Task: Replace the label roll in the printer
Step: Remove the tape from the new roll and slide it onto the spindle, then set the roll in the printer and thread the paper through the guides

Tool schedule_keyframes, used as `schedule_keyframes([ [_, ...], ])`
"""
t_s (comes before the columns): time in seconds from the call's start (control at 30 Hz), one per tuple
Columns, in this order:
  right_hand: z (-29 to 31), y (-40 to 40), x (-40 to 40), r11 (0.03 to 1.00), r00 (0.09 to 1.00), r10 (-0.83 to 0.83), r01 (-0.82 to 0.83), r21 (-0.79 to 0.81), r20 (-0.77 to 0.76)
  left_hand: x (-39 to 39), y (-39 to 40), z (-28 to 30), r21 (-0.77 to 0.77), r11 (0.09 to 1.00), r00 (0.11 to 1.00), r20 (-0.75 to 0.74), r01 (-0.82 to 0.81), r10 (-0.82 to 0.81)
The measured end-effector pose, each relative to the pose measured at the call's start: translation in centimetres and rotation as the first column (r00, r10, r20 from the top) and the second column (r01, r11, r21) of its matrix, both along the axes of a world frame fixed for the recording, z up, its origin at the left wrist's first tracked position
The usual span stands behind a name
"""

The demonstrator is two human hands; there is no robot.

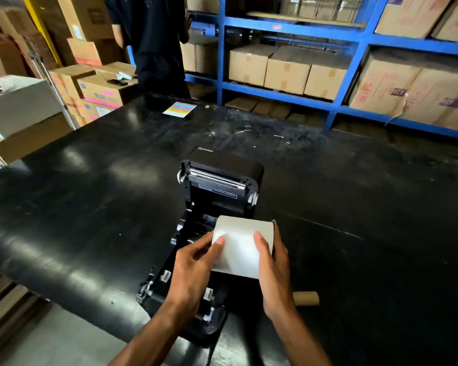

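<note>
A black label printer (pixel 217 186) lies on the black table with its lid swung open away from me, showing the print head bar and the empty roll bay. A white label roll (pixel 239 241) is held over the open bay. My left hand (pixel 193 273) grips the roll's left end, thumb on top. On the roll's right end sits my right hand (pixel 273 273), its thumb across the paper. A bare brown cardboard core (pixel 306 298) lies on the table to the right of my right wrist.
The black table (pixel 90 207) is wide and scuffed. A coloured sticker sheet (pixel 179 109) lies at its far edge. A person in dark clothes (pixel 156 43) stands beyond it. Blue shelving (pixel 288 93) with cardboard boxes fills the back; more boxes (pixel 98 91) stack at left.
</note>
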State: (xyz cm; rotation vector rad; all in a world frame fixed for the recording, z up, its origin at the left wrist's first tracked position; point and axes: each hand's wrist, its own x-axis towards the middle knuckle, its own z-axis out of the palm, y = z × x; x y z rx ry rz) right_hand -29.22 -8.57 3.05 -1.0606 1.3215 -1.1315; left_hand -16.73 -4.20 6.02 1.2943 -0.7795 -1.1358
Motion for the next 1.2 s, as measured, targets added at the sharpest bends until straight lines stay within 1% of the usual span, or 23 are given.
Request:
schedule_keyframes([
  [0.13, 0.1, -0.3, 3.5, 0.999, 0.998, -0.035, 0.035, 0.003, -0.045, 3.8, -0.9, -0.5, 0.061, 0.997, 0.999, -0.008, 0.048, -0.047],
  [0.27, -0.3, -0.2, 6.6, 0.997, 0.994, -0.066, 0.062, -0.044, -0.083, 7.3, -1.7, -1.1, 0.100, 0.987, 0.992, 0.011, 0.127, -0.129],
  [0.4, -0.6, -0.1, 8.3, 0.992, 0.989, -0.116, 0.111, -0.053, -0.095, 9.5, -1.9, -1.9, 0.124, 0.974, 0.982, -0.019, 0.190, -0.189],
  [0.57, -0.7, 0.5, 9.2, 0.993, 0.985, -0.112, 0.105, -0.057, -0.132, 11.0, -2.2, -2.5, 0.137, 0.968, 0.978, -0.025, 0.210, -0.209],
  [0.67, -1.1, 0.9, 9.2, 0.995, 0.985, -0.077, 0.067, -0.068, -0.153, 11.3, -2.3, -2.9, 0.124, 0.967, 0.974, 0.025, 0.222, -0.227],
  [0.8, -1.8, 1.3, 9.2, 0.998, 0.977, -0.030, 0.017, -0.061, -0.213, 11.6, -2.1, -3.8, 0.123, 0.967, 0.971, 0.055, 0.223, -0.231],
  [0.9, -2.5, 1.5, 9.0, 1.000, 0.951, 0.008, -0.016, -0.024, -0.308, 11.9, -2.2, -4.3, 0.114, 0.963, 0.963, 0.081, 0.246, -0.256],
  [0.97, -2.7, 1.6, 8.9, 0.999, 0.934, 0.034, -0.030, 0.017, -0.357, 12.2, -2.3, -4.6, 0.117, 0.957, 0.952, 0.130, 0.264, -0.278],
  [1.13, -3.4, 2.0, 8.8, 0.998, 0.920, 0.058, -0.050, 0.031, -0.387, 12.4, -2.5, -5.9, 0.145, 0.966, 0.945, 0.219, 0.215, -0.243],
  [1.2, -3.4, 2.0, 8.7, 0.998, 0.918, 0.059, -0.047, 0.041, -0.392, 12.4, -2.7, -6.1, 0.147, 0.964, 0.934, 0.255, 0.220, -0.252],
])
